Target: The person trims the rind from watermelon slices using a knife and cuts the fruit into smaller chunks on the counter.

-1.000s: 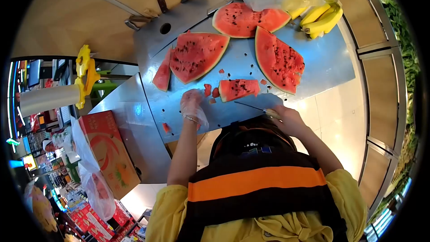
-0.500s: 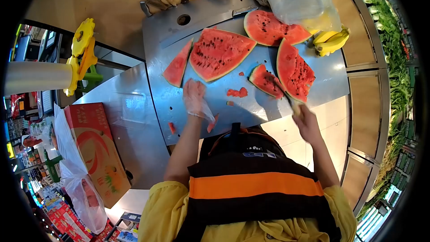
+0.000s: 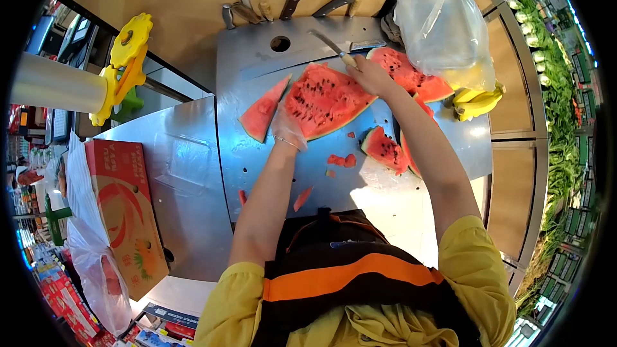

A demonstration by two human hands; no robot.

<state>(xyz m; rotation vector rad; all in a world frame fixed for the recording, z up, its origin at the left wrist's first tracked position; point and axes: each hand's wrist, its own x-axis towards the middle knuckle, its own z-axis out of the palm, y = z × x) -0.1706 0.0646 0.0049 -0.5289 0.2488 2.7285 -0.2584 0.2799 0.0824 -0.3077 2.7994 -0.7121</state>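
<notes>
My left hand (image 3: 288, 130), in a clear plastic glove, touches the lower left edge of a large watermelon piece (image 3: 324, 99); its fingers are partly hidden there. My right hand (image 3: 371, 77) is closed round the handle of a knife (image 3: 331, 45), whose blade points up and left above that piece. A narrow watermelon wedge (image 3: 265, 109) lies left of my left hand. Behind my right wrist is another large piece (image 3: 402, 72). A smaller chunk (image 3: 384, 149) rests beside a piece half covered by my right forearm. Red scraps (image 3: 342, 160) lie in front.
Several knives (image 3: 290, 6) stand along the table's (image 3: 247, 51) far edge. Bananas (image 3: 479, 103) and a clear plastic bag (image 3: 443, 26) are at the right. At the left are a cardboard box (image 3: 125, 212) and a roll (image 3: 58, 93) with yellow knobs.
My right hand has carried the knife from the near right up to the far side of the large piece. My left hand has moved from the table to that piece's edge. The smaller chunk was cut or shifted rightward.
</notes>
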